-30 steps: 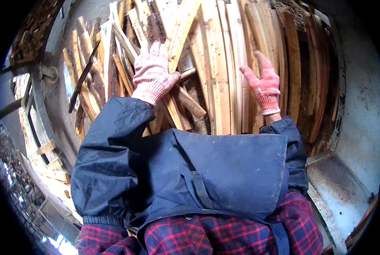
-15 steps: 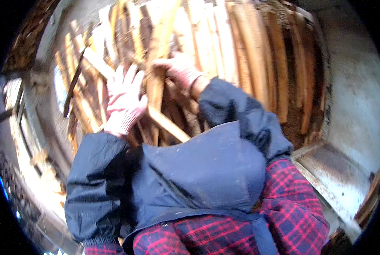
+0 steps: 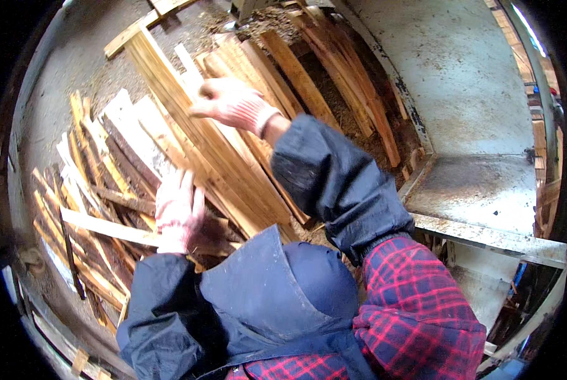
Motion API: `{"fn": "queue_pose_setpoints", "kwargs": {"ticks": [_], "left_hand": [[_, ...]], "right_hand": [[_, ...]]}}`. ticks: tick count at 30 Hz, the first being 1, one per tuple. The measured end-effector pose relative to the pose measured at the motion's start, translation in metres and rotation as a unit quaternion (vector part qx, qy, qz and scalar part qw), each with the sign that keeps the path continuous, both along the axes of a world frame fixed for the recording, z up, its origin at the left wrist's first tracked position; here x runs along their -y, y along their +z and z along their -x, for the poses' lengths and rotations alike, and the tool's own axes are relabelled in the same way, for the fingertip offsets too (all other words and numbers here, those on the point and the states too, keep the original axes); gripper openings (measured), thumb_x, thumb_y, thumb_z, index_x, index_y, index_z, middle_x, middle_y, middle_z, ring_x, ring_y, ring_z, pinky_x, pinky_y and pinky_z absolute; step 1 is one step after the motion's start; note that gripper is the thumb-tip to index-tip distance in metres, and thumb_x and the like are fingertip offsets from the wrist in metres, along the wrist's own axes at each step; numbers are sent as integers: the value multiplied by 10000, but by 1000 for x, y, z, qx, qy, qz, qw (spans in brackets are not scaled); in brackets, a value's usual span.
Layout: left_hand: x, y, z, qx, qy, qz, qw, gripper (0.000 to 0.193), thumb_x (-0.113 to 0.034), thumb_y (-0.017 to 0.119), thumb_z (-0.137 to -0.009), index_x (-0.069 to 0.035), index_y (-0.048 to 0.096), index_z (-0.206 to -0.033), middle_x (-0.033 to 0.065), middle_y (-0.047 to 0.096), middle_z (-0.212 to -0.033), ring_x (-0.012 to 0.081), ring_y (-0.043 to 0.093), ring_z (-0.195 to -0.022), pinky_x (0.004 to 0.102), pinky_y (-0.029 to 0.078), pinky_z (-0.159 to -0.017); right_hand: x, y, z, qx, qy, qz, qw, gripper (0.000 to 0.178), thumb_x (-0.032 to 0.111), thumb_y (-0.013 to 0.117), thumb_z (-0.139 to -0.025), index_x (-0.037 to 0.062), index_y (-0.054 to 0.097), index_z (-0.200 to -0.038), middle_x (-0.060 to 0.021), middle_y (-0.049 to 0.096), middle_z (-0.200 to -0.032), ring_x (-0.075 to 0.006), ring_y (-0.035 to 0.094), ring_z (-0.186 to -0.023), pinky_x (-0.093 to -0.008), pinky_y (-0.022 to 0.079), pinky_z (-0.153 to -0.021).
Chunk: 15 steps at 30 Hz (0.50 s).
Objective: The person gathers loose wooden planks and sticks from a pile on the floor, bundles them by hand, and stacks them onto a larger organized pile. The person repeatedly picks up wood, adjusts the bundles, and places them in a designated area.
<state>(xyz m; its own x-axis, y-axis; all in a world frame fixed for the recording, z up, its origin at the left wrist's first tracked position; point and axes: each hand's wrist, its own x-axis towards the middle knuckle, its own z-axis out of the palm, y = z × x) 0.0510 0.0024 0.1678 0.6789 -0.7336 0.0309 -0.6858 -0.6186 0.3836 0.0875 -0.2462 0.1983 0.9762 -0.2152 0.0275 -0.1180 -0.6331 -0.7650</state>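
Observation:
My left hand (image 3: 178, 212), in a pink-and-white knit glove, lies with its fingers stretched out over the loose wood strips, beside the lower part of a long wide plank (image 3: 176, 117). A pale narrow strip (image 3: 109, 228) runs in from the left and reaches that hand near the wrist. My right hand (image 3: 236, 107), gloved alike, is farther away at the plank's right edge. Its fingers are bent and partly blurred; whether they grip the plank cannot be made out. The plank lies slantwise from the upper left toward my apron.
Several boards (image 3: 302, 79) lie side by side to the right, with thin rough strips (image 3: 87, 164) heaped at the left. A pale metal panel (image 3: 448, 76) with a ledge (image 3: 480, 193) bounds the right side. A wooden crosspiece (image 3: 131, 35) lies beyond the plank's far end.
The view has shifted, and the boards now appear more slanted. My right hand is farther left and higher in view; my left hand is lower, its fingers closer together.

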Motion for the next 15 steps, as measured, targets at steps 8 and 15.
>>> {"fn": "queue_pose_setpoints", "kwargs": {"ticks": [8, 15], "left_hand": [[0, -7, -11, -197, 4, -269, 943, 395, -423, 578, -856, -56, 639, -991, 202, 668, -866, 357, 647, -822, 441, 465, -816], [21, -65, -19, -441, 357, 88, 819, 627, -540, 641, -846, 13, 521, -1118, 27, 525, -754, 115, 514, -565, 254, 443, -489]], "right_hand": [[186, -100, 126, -269, -357, 66, 892, 869, 647, 502, -841, -58, 437, -1344, -262, 477, -1349, -401, 463, -1247, -424, 382, -1040], [144, -103, 127, -221, -181, -110, 952, 718, 547, 589, -832, -39, 542, -1246, -265, 562, -1244, -392, 503, -1209, -403, 405, -1016]]}}
